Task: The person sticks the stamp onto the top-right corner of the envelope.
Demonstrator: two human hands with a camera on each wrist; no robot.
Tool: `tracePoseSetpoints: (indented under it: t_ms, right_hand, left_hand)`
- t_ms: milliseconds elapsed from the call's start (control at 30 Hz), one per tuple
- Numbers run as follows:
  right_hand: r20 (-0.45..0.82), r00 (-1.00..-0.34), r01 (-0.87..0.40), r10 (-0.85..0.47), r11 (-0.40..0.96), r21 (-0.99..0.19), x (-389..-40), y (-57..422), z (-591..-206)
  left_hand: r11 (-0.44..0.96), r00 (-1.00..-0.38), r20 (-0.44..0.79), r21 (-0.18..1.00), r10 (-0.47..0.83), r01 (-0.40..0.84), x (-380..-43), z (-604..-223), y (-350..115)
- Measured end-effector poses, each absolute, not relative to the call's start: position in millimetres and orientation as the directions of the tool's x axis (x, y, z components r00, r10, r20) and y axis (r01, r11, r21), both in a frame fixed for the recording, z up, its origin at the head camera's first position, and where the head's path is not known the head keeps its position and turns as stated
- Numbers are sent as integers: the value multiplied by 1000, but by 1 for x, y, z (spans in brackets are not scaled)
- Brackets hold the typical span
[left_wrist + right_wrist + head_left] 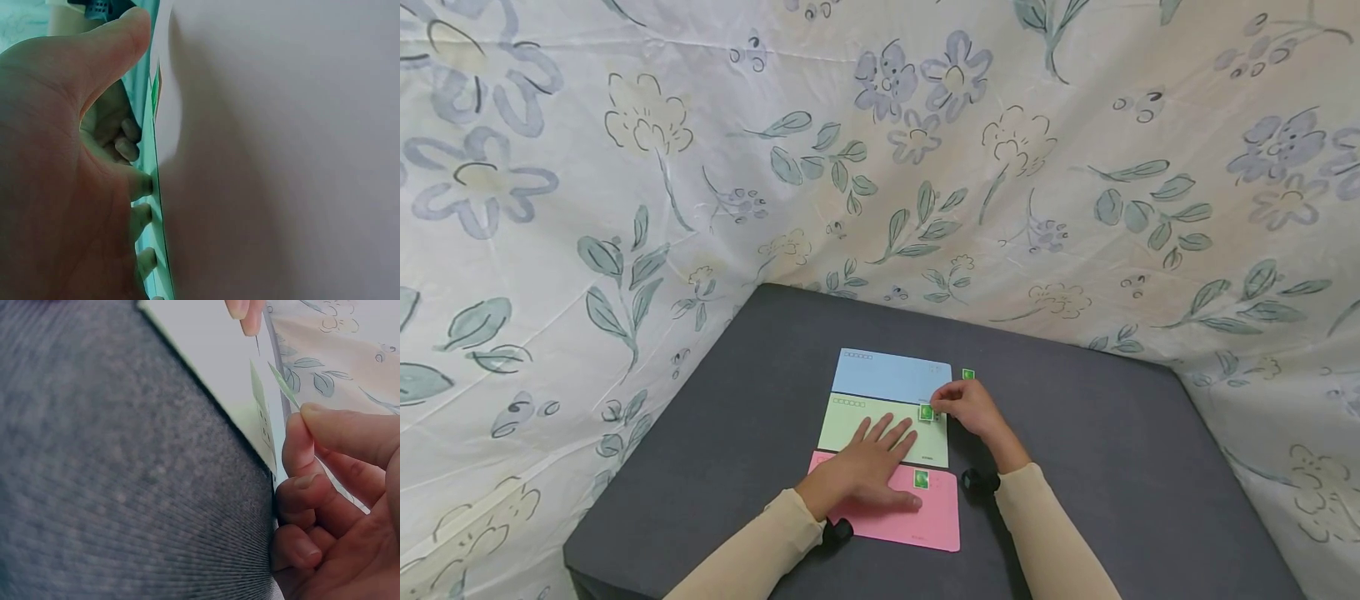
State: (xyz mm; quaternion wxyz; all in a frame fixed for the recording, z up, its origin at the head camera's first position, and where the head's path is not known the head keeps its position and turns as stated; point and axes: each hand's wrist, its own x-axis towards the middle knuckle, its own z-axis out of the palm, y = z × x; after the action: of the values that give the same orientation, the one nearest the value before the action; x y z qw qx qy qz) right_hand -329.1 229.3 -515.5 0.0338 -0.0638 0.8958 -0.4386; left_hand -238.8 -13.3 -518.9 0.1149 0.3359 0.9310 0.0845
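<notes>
My right hand (973, 406) pinches a small green stamp (927, 412) between thumb and forefinger. The stamp hangs tilted close over the top right corner of a pale green envelope (831, 433), as the right wrist view shows with the stamp (284, 385) edge-on. Fingers spread, my left hand (872, 471) rests across the green envelope and the pink envelope (936, 529) below it. The pink one bears a green stamp (921, 478) near its top right. In the left wrist view the left thumb (128, 37) stands apart from the fingers.
A blue envelope (887, 375) lies at the top of the column, bordering the green one. Another green stamp (968, 374) lies just right of it, behind my right hand. Everything is on a dark grey table (715, 433), with floral cloth (887, 167) hanging around its far sides.
</notes>
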Motion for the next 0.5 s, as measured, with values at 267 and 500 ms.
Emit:
tracePoseSetpoints:
  t_ms: [267,500]
  right_hand:
    - [4,-990,-93,-139,633,-769,-329,228,-519]
    - [8,-991,-90,-132,635,-767,-328,227,-520]
  left_hand:
    - [764,-748,-164,204,643,612,-239,-518,-12]
    - [767,-751,-165,197,640,611,-238,-519,-12]
